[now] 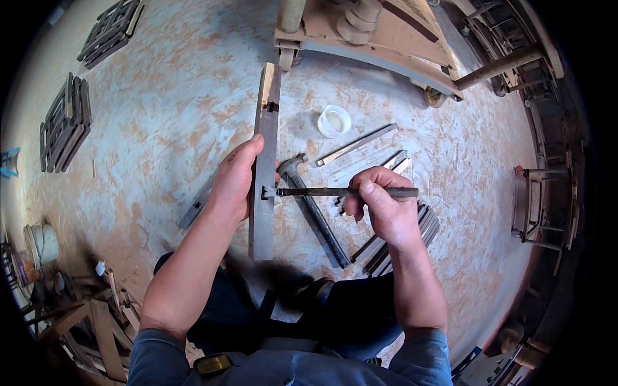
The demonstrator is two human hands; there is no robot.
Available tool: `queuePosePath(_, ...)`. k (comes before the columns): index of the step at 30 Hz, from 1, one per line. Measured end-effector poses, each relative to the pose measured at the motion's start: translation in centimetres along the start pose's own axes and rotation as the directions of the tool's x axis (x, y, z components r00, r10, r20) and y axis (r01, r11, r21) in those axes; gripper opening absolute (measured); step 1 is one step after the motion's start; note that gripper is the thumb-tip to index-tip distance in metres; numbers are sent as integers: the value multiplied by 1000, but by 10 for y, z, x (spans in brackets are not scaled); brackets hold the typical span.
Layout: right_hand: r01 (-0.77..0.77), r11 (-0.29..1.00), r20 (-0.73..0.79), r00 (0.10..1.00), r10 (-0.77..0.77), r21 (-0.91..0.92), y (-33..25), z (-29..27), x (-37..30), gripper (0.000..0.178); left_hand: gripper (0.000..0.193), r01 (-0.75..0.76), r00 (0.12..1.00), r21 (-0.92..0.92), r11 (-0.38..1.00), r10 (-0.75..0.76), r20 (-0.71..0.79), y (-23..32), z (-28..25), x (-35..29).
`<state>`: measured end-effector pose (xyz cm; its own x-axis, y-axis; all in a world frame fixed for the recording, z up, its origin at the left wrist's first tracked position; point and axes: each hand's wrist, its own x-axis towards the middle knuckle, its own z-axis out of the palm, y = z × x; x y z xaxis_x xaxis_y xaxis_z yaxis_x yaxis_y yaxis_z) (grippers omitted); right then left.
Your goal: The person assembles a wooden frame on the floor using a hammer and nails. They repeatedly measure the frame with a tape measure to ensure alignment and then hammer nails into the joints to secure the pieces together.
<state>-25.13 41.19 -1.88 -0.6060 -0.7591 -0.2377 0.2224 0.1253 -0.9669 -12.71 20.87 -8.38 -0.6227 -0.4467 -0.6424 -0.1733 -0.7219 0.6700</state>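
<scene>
My left hand (233,180) is wrapped around a long grey-brown wooden bar (264,151), held upright in front of me. Two dark notches show in the bar, one near its far end and one lower down. In my right hand (388,209) is a thin brush (315,192) with a dark handle, pinched between thumb and fingers. Its pale bristles touch the bar at the lower notch. Below, on the floor, lies a hammer (317,219) with a dark handle. A small white plastic tub (349,121) with pale contents stands beyond it.
Loose wooden strips (358,144) and a bundle of dark bars (427,225) lie on the floor at right. A wheeled wooden cart (393,55) stands at the far side. Stacked wooden frames (66,123) sit at left, and scrap wood (103,328) is piled at lower left.
</scene>
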Motion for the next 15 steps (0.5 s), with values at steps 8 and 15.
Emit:
queuePosePath(8,-71,997,38,997,70,33,-5,12,-3,15,35,-82,997,34,996,82,3,-7,5,0)
queuePosePath(15,-37,971,26,999,45,-235,-15,16,-4,13,38,-195,981,69,978,193,36,-14,2,6)
